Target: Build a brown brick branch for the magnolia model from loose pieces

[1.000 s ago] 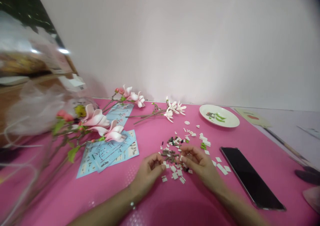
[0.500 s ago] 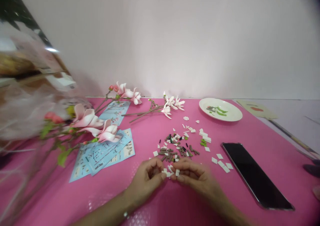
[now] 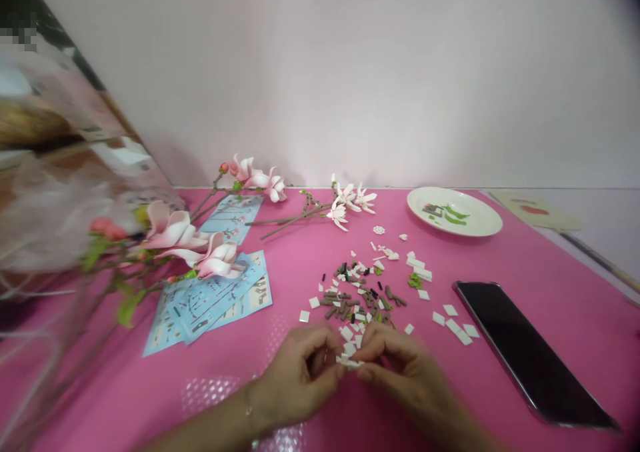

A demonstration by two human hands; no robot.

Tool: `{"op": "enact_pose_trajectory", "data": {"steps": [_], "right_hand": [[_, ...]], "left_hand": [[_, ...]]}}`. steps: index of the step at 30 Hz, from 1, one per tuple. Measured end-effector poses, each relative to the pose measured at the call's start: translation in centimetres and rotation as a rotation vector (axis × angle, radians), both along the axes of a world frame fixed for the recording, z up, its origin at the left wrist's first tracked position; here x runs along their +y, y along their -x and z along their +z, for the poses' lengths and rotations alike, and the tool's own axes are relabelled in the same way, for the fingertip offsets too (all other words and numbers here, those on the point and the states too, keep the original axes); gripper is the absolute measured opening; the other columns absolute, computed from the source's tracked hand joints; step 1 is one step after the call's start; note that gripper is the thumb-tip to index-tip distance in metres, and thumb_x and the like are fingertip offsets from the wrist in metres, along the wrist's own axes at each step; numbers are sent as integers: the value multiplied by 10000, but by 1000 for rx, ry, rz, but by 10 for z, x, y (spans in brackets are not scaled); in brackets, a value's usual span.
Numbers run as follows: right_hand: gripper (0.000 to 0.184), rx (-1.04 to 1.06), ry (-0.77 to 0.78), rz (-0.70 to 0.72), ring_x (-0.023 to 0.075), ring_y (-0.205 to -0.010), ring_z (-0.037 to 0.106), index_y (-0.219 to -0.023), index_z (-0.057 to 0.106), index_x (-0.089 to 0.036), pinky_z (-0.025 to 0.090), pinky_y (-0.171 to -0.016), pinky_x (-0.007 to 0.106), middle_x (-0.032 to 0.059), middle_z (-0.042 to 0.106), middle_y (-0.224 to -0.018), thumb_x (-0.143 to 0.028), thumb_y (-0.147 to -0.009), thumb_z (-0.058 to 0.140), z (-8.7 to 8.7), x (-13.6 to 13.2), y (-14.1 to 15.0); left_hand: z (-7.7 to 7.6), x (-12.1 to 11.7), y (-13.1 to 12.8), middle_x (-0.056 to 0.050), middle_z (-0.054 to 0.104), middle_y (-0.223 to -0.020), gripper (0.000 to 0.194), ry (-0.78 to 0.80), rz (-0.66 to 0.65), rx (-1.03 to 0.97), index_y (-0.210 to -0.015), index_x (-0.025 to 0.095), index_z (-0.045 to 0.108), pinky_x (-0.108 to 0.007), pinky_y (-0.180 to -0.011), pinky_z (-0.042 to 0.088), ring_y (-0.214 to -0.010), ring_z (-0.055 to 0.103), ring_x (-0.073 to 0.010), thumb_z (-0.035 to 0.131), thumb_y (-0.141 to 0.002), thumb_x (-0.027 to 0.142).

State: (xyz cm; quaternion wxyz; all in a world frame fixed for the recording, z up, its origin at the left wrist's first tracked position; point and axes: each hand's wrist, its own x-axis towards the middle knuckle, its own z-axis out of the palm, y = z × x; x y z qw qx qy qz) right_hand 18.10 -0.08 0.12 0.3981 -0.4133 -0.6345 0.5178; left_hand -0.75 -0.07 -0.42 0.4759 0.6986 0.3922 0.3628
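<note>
Apparently, the left hand (image 3: pixel 299 376) and right hand (image 3: pixel 404 367) each close their grip on tiny white plastic tiles (image 3: pixel 349 361) just below the heap of plastic pieces (image 3: pixel 357 295); these look light, stiff and slippery, so the thin edges seem the place to pinch them.

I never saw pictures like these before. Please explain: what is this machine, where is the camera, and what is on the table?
There is no machine here, only a person's two bare hands. All three pictures come from one camera worn on the head, looking forward and down. The left hand and right hand seem to hold a small white piece between their fingers. On the pink mat lie loose plastic bricks, artificial flowers, blue instruction sheets, a white plate and a black phone.
</note>
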Motion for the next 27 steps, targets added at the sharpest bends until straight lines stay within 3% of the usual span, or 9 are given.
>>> {"op": "enact_pose_trajectory", "data": {"steps": [7, 15, 21, 27], "right_hand": [[67, -73, -48, -43, 132, -623, 556, -745, 757, -210, 434, -586, 240, -3, 581, -642, -269, -750, 725, 0, -3, 2], [120, -140, -113, -67, 142, -631, 583, -726, 746, -197, 454, -587, 241, 11, 597, -654, -288, -783, 693, -5, -6, 3], [159, -160, -140, -32, 154, -676, 601, -865, 738, -220, 472, -616, 263, 19, 607, -715, -289, -863, 594, -2, -8, 3], [132, -190, -134, -32, 159, -704, 609, -799, 705, -212, 474, -645, 270, 20, 620, -730, -270, -855, 600, 1, -9, 2]], "left_hand": [[-7, -3, 1, 60, 375, -569, 127, -91, -36, 46, -690, 179, 474, -208, -459, 246, -478, 326, -84, 564, -778, 197], [-9, -4, -1, 48, 401, -585, 167, -178, -63, 80, -681, 186, 448, -209, -485, 261, -512, 357, -91, 569, -795, 202], [-7, -5, 0, 51, 396, -583, 153, -163, -36, 74, -692, 186, 466, -206, -483, 264, -503, 345, -89, 559, -813, 195], [-6, -5, 1, 41, 422, -606, 110, -174, -39, 94, -711, 176, 497, -212, -493, 273, -513, 364, -92, 561, -800, 162]]}}
